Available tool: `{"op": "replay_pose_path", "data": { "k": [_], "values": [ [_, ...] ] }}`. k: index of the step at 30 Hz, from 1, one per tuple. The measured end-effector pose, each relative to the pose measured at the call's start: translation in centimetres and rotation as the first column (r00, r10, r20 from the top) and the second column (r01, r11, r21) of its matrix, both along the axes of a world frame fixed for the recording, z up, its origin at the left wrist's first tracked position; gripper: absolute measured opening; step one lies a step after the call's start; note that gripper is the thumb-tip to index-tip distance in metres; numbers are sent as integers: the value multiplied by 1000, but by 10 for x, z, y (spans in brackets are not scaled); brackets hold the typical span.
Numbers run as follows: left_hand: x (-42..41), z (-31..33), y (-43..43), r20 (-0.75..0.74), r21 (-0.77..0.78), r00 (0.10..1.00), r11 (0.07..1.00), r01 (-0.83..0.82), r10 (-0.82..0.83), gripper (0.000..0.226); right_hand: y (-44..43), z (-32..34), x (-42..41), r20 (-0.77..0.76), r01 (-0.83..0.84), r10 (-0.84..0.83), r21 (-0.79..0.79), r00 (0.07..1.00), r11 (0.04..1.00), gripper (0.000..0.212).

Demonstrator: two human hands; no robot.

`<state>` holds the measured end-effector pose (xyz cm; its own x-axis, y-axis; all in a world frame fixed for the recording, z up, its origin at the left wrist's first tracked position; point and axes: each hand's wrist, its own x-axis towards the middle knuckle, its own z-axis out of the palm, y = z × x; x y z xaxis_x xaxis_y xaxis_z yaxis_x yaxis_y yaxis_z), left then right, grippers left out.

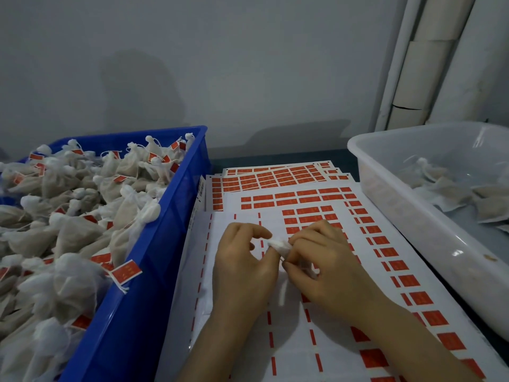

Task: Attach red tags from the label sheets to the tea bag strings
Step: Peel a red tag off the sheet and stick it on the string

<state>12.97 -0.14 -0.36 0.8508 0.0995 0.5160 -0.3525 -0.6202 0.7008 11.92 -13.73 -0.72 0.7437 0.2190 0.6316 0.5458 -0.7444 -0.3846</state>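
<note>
Currently, left hand (242,260) and right hand (325,260) both keep a pinching grip on one tea bag (279,244) above the label sheets (289,334). The blue crate (143,312) at 9 o'clock is full of tagged bags (68,235); a few untagged bags (446,188) lie in the white tub (427,230) at 3 o'clock.

Print on red tags (308,201) of label sheets (248,271) too blurred; nothing readable.

The left hand (242,260) and right hand (327,266) are pinching a white tea bag (279,244) over the label sheets (275,205). A blue crate (154,271) is sitting at the worktop's left edge, a white tub (399,205) at its right.
</note>
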Motion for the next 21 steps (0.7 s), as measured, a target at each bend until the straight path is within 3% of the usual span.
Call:
{"op": "replay_pose_path", "data": {
  "k": [3,7,9,16,21],
  "values": [
    [1,-3,-3,-95,-113,995,993,-35,24,23,2,3,-1,102,31,-26,-47,994,998,7],
    [5,-6,-4,-321,-288,942,957,4,-101,21,6,5,-1,187,72,-46,-137,981,988,8],
    [5,-6,-4,-357,-351,920,936,28,-161,22,9,4,-2,214,100,-63,-168,975,981,12],
    [2,0,2,-137,-92,989,995,45,-57,14,14,2,-7,236,161,-116,-181,965,970,20],
    [2,2,3,36,-12,997,997,71,-71,19,14,3,-7,115,73,-79,55,990,996,17]
  ]
}}
